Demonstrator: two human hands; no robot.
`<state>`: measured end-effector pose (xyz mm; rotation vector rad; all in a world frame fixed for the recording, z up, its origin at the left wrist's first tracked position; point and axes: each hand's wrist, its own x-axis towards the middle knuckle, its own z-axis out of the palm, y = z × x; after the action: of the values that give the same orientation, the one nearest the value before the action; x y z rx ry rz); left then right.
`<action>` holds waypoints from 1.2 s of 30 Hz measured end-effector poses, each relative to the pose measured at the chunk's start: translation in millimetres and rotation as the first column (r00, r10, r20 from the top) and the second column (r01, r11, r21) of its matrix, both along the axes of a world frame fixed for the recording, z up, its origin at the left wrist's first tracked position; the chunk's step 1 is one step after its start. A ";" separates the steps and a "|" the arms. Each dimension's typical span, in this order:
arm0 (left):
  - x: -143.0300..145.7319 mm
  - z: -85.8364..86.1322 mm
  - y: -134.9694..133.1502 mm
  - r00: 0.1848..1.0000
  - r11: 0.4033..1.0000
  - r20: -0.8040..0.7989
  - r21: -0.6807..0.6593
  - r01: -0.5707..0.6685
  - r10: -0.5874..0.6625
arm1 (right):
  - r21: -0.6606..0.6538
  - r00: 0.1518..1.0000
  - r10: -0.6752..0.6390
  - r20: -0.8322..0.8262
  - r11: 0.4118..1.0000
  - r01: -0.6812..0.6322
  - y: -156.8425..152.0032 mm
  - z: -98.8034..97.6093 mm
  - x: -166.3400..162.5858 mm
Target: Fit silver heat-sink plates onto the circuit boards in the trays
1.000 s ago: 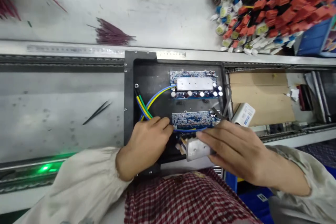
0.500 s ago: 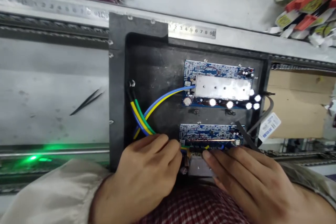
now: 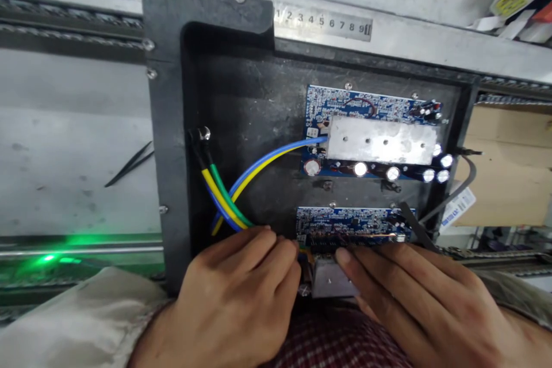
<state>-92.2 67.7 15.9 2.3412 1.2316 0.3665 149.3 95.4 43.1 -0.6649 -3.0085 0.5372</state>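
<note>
A grey, scuffed workbench with a metal rail (image 3: 431,40) stamped with numbers runs across the top, and a black tray (image 3: 168,126) sits against it. In the tray, at about 2 o'clock from my hands, lies a blue circuit board (image 3: 371,104) with an aluminium heat-sink plate, blue and yellow wires (image 3: 267,160) curving out of its left end. A second, nearer circuit board (image 3: 351,223) lies at 12 o'clock, right at my fingertips. My left hand (image 3: 235,299) is curled, fingers bunched at the wire ends by that board's left corner; whether they pinch a wire I cannot tell. My right hand (image 3: 414,299) lies flat, fingers extended, pressing a small metal block (image 3: 330,283) just below the board's near edge. I judge I am seating wires at this board; next calls for steadying the block. Black tweezers (image 3: 128,164) lie at 10 o'clock.
</note>
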 end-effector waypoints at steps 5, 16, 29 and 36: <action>2.8 -4.1 -2.4 0.999 0.999 0.014 0.010 -0.034 0.033 | -0.013 0.999 -0.012 0.047 1.000 0.012 -0.1 2.8 1.7; 1.5 -4.8 -7.6 0.997 0.997 0.018 -0.002 -0.077 0.077 | -0.098 0.994 -0.105 0.034 0.989 0.108 -15.9 5.2 11.2; 3.2 -10.7 -13.2 0.993 0.994 0.066 0.046 -0.099 0.096 | -0.042 0.999 0.002 0.045 0.999 0.000 -6.5 1.1 13.7; -2.7 -8.4 -19.9 1.000 0.996 -0.012 0.086 -0.012 0.013 | 0.026 0.992 -0.108 0.058 0.994 0.107 -7.5 3.1 4.0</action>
<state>-94.9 47.8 7.5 2.4124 1.2605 0.4175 153.3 87.9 46.2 -0.8499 -3.0055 0.4868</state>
